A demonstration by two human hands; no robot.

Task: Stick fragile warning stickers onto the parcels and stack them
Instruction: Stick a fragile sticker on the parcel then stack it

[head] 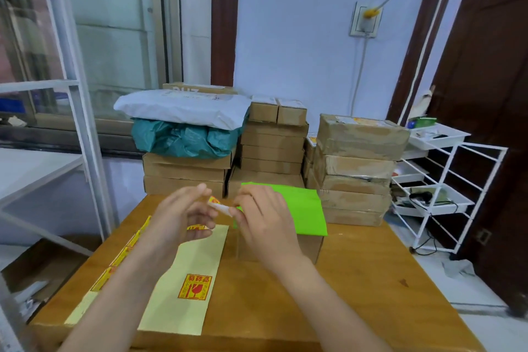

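Note:
A curled red-and-yellow fragile sticker [219, 205] hangs in the air between my two hands. My right hand [263, 217] pinches its right end and my left hand [183, 216] pinches its left end. Just behind my right hand a cardboard parcel [310, 244] with a bright green top sits on the wooden table [357, 280]. A pale yellow backing sheet [185, 286] with one fragile sticker [195, 286] on it lies in front of me. A second sheet of stickers [120, 257] lies along the table's left edge.
Stacks of cardboard parcels [271, 146] line the back of the table, with a tall taped stack [357, 168] at the right. White and teal mailer bags [183, 126] top the left stack. A white wire rack [440, 188] stands to the right, a white shelf frame to the left.

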